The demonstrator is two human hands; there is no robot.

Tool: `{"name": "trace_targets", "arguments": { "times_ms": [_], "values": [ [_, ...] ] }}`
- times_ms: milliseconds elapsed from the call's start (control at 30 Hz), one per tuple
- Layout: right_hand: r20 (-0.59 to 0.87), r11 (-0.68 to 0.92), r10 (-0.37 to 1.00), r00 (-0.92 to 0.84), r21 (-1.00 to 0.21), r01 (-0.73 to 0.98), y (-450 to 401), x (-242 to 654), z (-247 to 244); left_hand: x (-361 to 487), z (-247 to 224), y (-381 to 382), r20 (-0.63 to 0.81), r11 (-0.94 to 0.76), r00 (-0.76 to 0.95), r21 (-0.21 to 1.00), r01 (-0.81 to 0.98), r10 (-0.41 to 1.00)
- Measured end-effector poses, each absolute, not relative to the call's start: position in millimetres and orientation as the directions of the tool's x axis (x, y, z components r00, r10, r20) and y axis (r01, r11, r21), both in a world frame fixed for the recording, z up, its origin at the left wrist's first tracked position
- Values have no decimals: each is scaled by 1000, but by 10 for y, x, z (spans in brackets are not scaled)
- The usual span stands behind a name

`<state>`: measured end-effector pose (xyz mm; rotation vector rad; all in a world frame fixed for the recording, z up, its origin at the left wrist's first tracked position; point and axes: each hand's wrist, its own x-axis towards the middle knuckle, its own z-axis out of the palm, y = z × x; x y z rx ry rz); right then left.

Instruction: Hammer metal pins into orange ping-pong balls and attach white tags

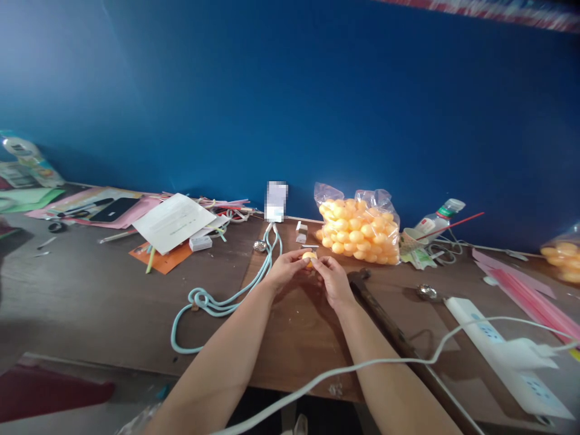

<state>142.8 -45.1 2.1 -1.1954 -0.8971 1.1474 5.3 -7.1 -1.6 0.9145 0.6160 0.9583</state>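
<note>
Between my two hands, above the brown table, is a small orange ball (309, 256). My left hand (289, 268) has its fingers closed on the ball's left side. From the right, my right hand (332, 278) pinches the same ball with thumb and fingers. Just behind the hands stands a clear plastic bag (357, 228) full of orange balls. A small white and brown box (301, 232) lies behind the ball, left of the bag.
A light blue cord (217, 307) loops left of my arms. Papers (174, 223) lie farther left. To the right are a dark bar (380, 314), a white power strip (502, 356) and a bottle (441, 217). A white cable (335, 376) crosses over my right forearm.
</note>
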Motion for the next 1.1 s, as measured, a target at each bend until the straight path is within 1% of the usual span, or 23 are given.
{"name": "trace_targets", "arguments": {
  "times_ms": [167, 333, 433, 567, 733, 833, 967, 1100],
  "values": [
    [-32, -6, 971, 237, -994, -110, -454, 1416, 29, 77, -50, -81, -66, 282, 453, 859, -427, 889],
    [-33, -9, 969, 243, -995, -97, -455, 1403, 20, 90, -58, -82, -83, 286, 440, 862, -418, 894],
    [-23, 6, 970, 241, -993, -116, -457, 1408, 14, 92, -42, -73, -74, 281, 436, 856, -434, 897],
    [5, 44, 979, 204, -981, -190, -463, 1415, 5, 87, -15, -64, -62, 292, 439, 829, -478, 896],
    [-7, 50, 971, 240, -972, -230, -465, 1404, -8, 74, -6, -63, -62, 309, 434, 791, -528, 899],
    [0, 65, 962, 272, -971, -231, -459, 1414, -15, 68, -4, -63, -59, 287, 423, 817, -500, 904],
    [5, 76, 950, 312, -974, -214, -449, 1442, -7, 62, 6, -66, -118, 289, 374, 849, -443, 920],
    [1, 77, 943, 334, -974, -215, -439, 1462, 0, 48, 14, -52, -130, 266, 330, 873, -409, 935]
  ]
}}
